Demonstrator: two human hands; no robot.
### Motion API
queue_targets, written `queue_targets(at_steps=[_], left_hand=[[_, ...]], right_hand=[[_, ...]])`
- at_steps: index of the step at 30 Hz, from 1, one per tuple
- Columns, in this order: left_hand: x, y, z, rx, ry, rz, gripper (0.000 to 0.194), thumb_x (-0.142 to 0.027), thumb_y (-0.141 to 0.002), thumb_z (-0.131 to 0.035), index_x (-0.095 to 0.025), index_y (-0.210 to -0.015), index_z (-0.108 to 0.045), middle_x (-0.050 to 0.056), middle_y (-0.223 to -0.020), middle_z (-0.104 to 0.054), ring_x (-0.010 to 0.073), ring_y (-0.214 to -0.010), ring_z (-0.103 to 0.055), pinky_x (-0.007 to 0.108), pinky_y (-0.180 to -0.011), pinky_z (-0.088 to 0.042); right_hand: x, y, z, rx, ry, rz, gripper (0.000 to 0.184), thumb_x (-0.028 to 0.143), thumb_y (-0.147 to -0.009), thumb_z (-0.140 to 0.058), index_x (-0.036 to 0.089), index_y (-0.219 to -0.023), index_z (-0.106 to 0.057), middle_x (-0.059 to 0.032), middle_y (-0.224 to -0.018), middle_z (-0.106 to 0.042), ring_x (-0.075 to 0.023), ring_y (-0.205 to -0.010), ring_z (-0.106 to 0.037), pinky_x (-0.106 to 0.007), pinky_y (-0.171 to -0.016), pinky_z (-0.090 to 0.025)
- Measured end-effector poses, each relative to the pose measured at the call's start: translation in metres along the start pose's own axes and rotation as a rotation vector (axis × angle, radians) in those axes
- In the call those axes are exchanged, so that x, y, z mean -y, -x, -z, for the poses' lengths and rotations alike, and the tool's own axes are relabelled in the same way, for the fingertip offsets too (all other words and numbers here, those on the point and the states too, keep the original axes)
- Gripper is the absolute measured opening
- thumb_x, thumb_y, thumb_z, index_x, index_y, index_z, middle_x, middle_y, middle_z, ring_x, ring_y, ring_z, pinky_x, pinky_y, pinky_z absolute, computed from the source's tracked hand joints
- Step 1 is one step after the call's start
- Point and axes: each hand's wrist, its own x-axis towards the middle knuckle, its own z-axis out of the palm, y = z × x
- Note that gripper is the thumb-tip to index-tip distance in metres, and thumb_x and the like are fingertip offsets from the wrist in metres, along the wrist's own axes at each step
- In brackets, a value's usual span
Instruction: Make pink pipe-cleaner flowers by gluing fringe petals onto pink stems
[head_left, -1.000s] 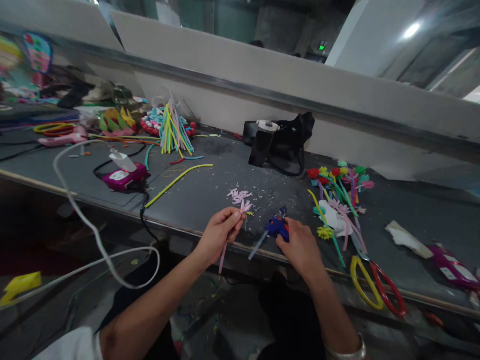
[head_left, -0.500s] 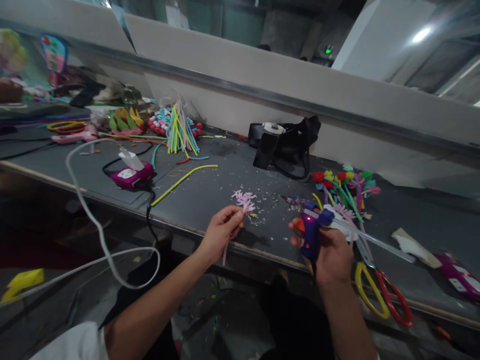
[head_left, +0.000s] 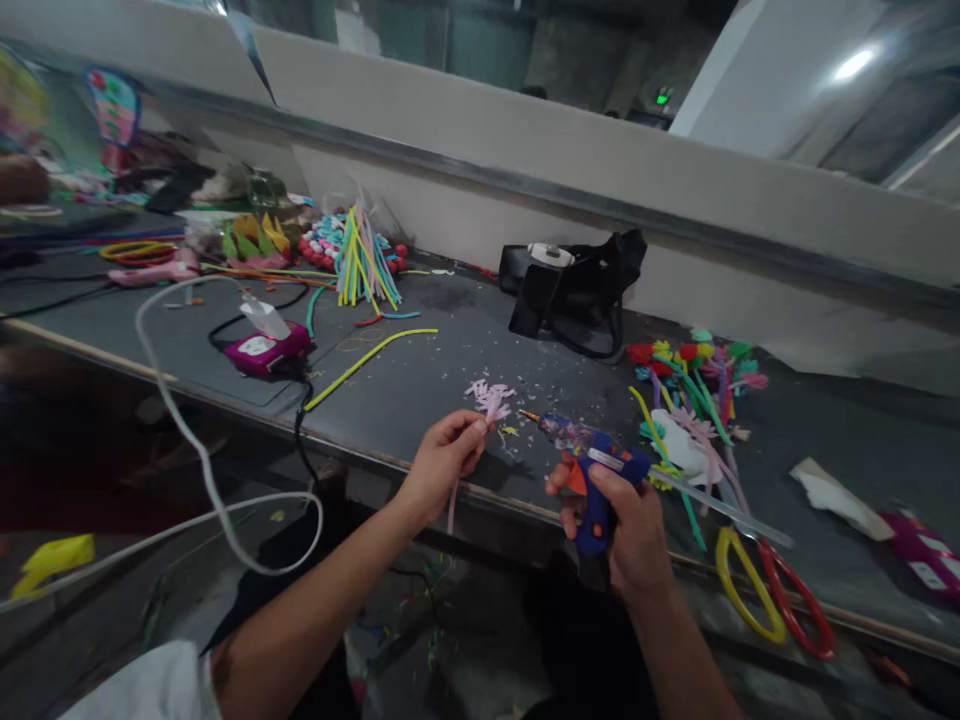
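My left hand (head_left: 448,458) pinches a pale pink pipe-cleaner flower (head_left: 493,404) near the table's front edge, its stem hanging below the fingers. Just behind it lies a small pile of short pale pink pieces (head_left: 484,388). My right hand (head_left: 626,525) is wrapped round a blue hot glue gun (head_left: 600,475) with an orange trigger and a clear glue stick (head_left: 739,517) sticking out of its back. The gun's nozzle points left at the pink flower, a short gap away from it.
Scissors (head_left: 750,590) with yellow and red handles overhang the front edge at right. Behind them lie colourful pipe-cleaner flowers (head_left: 697,375). A black strap bundle (head_left: 577,285) rests by the wall. Leftward are a yellow pipe cleaner (head_left: 367,365), a purple power block (head_left: 266,355) and a white cable (head_left: 206,480).
My right hand has brought the glue gun leftward, swinging its nozzle close to the pink flower. My left hand has stayed almost still with the flower.
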Motion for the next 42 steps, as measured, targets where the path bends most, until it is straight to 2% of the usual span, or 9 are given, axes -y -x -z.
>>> queue_targets(at_steps=[3,6,14,22,30,36,42], left_hand=[[-0.001,0.001,0.000,-0.002,0.001,0.005,0.025,-0.039,-0.080,-0.069,-0.015,-0.084,-0.062,-0.006,-0.058,-0.041,0.0042,-0.048,-0.029,0.018,-0.044,-0.019],[-0.001,0.001,0.001,0.002,-0.009,-0.005,0.026,-0.040,-0.080,-0.069,-0.015,-0.084,-0.063,-0.005,-0.059,-0.041,0.0043,-0.048,-0.030,0.018,-0.044,-0.019],[0.001,0.001,0.000,0.014,-0.038,-0.005,0.030,-0.043,-0.078,-0.069,-0.016,-0.086,-0.062,-0.006,-0.060,-0.040,0.0052,-0.050,-0.031,0.019,-0.045,-0.019],[0.002,0.002,0.000,0.033,-0.079,-0.012,0.028,-0.042,-0.082,-0.066,-0.016,-0.088,-0.063,-0.006,-0.060,-0.039,0.0057,-0.051,-0.031,0.020,-0.046,-0.020],[0.001,0.003,-0.001,0.031,-0.082,-0.005,0.028,-0.043,-0.081,-0.067,-0.016,-0.088,-0.063,-0.006,-0.060,-0.039,0.0058,-0.051,-0.030,0.020,-0.046,-0.019],[0.000,0.004,-0.001,0.045,-0.104,-0.013,0.028,-0.043,-0.083,-0.065,-0.016,-0.090,-0.064,-0.006,-0.059,-0.038,0.0059,-0.051,-0.029,0.020,-0.046,-0.019],[0.000,0.004,-0.002,0.042,-0.125,-0.019,0.028,-0.043,-0.082,-0.065,-0.016,-0.089,-0.065,-0.005,-0.059,-0.040,0.0059,-0.051,-0.030,0.020,-0.046,-0.019]], right_hand=[[0.001,0.004,-0.002,-0.005,0.221,0.042,0.031,0.045,-0.084,-0.062,0.015,-0.085,-0.068,-0.0055,-0.080,-0.070,-0.0093,-0.045,-0.055,-0.021,-0.040,-0.042],[0.004,0.007,-0.004,0.001,0.383,0.057,0.038,0.052,-0.086,-0.059,0.015,-0.081,-0.068,-0.0053,-0.078,-0.071,-0.0083,-0.044,-0.054,-0.020,-0.040,-0.040],[-0.001,0.012,-0.003,-0.059,0.555,0.075,0.044,0.057,-0.085,-0.057,0.016,-0.087,-0.070,-0.0051,-0.075,-0.071,-0.0114,-0.051,-0.056,-0.022,-0.046,-0.043],[-0.001,0.009,-0.005,-0.025,0.795,0.232,0.043,0.056,-0.087,-0.052,0.017,-0.080,-0.069,-0.0039,-0.069,-0.069,-0.0131,-0.050,-0.054,-0.026,-0.054,-0.046],[-0.001,0.009,-0.004,0.020,0.848,0.231,0.040,0.053,-0.089,-0.049,0.019,-0.075,-0.064,-0.0012,-0.063,-0.065,-0.0151,-0.056,-0.058,-0.025,-0.060,-0.048],[-0.001,0.008,-0.005,-0.011,0.853,0.212,0.038,0.054,-0.087,-0.051,0.020,-0.081,-0.067,-0.0023,-0.068,-0.069,-0.0172,-0.058,-0.061,-0.027,-0.061,-0.050],[0.003,0.010,-0.007,-0.004,0.875,0.208,0.041,0.055,-0.087,-0.049,0.019,-0.085,-0.068,-0.0017,-0.061,-0.065,-0.0172,-0.055,-0.059,-0.027,-0.059,-0.049]])
